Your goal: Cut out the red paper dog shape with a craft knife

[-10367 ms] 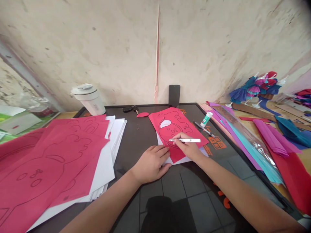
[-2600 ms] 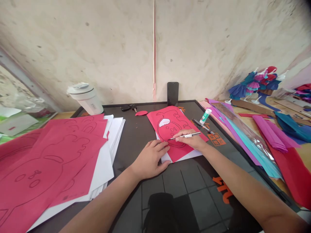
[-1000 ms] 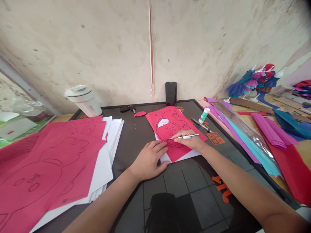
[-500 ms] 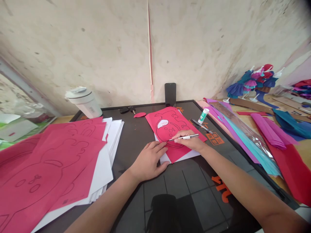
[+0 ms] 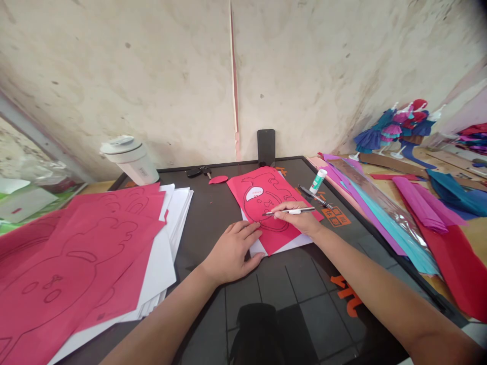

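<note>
A red sheet with a black outline drawing lies over white paper on the dark table. One part of the drawing is cut out, and white shows through the hole. My left hand rests flat with its fingers stretched, the fingertips pressing the sheet's lower left edge. In my right hand is a slim pen-like craft knife, pinched near its tip and pointing left over the drawn face. Whether the tip touches the paper cannot be made out. A small red cut-out piece lies beyond the sheet.
At left, red drawn sheets cover a white paper stack. A white cup, keys and a phone stand or lie along the back. A glue stick, pens and coloured crepe paper are at right.
My right hand has shifted the knife's tip slightly up and to the right across the drawing. My left hand stays on the sheet.
</note>
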Tool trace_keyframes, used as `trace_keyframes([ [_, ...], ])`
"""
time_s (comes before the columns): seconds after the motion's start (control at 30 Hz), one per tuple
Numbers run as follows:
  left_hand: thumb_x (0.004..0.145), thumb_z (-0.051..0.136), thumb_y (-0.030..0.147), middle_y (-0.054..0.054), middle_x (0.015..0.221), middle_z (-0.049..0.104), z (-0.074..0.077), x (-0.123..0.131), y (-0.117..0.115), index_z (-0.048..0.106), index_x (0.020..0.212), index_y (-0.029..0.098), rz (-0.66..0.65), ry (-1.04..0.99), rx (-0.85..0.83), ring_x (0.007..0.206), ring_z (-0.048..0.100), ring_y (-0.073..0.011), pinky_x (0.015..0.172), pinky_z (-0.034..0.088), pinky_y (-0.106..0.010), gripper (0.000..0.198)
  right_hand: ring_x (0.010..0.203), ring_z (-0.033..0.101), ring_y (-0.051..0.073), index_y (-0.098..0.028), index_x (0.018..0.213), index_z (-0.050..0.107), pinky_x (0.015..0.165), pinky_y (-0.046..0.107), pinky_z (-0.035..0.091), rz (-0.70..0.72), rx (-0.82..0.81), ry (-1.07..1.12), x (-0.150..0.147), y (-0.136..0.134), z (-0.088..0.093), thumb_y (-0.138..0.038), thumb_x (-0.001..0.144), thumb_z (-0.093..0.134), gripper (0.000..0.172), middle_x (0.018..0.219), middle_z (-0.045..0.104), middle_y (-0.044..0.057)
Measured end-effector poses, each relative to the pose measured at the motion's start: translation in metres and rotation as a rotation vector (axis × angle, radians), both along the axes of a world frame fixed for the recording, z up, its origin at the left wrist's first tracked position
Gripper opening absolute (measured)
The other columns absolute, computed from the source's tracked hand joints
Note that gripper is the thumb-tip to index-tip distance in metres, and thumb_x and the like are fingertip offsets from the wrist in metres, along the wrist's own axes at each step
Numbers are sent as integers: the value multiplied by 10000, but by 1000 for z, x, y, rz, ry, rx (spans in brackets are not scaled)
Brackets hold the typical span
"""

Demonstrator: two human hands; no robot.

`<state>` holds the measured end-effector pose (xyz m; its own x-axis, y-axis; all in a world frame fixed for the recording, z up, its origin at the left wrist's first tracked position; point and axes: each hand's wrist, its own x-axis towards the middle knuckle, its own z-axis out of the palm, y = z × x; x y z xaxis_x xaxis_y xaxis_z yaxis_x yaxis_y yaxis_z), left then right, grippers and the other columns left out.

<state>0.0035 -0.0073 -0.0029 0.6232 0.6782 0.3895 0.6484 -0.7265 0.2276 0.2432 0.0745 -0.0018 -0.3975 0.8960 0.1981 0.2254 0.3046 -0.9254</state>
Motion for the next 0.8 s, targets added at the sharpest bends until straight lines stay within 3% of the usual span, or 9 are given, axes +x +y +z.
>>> trace_keyframes([
  [0.17, 918, 541, 362, -143, 1350, 606, 0, 0, -1, 632, 1234, 117, 4, 0, -7, 1147, 546, -331, 944, 491, -515, 410, 730, 678, 195, -202, 831, 756, 711, 329, 515, -33, 31, -29, 2, 0, -2, -365, 800, 695, 177, 774, 752, 37],
  [0.4, 922, 530, 370, -131, 1396, 571, 0, 0, 0, 613, 1255, 142, 7, 29, -35, 1166, 526, -326, 961, 474, -507, 412, 768, 685, 199, -213, 838, 767, 732, 333, 518, 20, -2, -33, -1, -1, 1, -370, 767, 724, 178, 805, 755, 41],
  [0.57, 937, 511, 366, -120, 1431, 531, 2, 0, 1, 517, 1395, 194, -9, 62, -57, 1191, 495, -324, 992, 438, -526, 489, 709, 668, 183, -206, 802, 759, 714, 332, 519, 10, -64, 11, -1, 1, 9, -387, 759, 735, 187, 736, 739, 35],
  [0.7, 939, 500, 356, -122, 1409, 531, 3, 0, 2, 580, 1343, 225, -14, 79, -63, 1181, 499, -318, 1022, 406, -540, 432, 673, 651, 160, -213, 948, 742, 703, 329, 529, -95, -2, 62, 6, 2, 18, -446, 836, 671, 268, 779, 739, 30],
  [0.8, 925, 505, 331, -119, 1392, 547, 3, 0, 2, 603, 1300, 220, -16, 69, -61, 1194, 508, -309, 1067, 364, -560, 404, 793, 685, 186, -217, 1004, 734, 797, 349, 538, -139, 26, -32, 10, 0, 22, -451, 817, 697, 301, 896, 752, 38],
])
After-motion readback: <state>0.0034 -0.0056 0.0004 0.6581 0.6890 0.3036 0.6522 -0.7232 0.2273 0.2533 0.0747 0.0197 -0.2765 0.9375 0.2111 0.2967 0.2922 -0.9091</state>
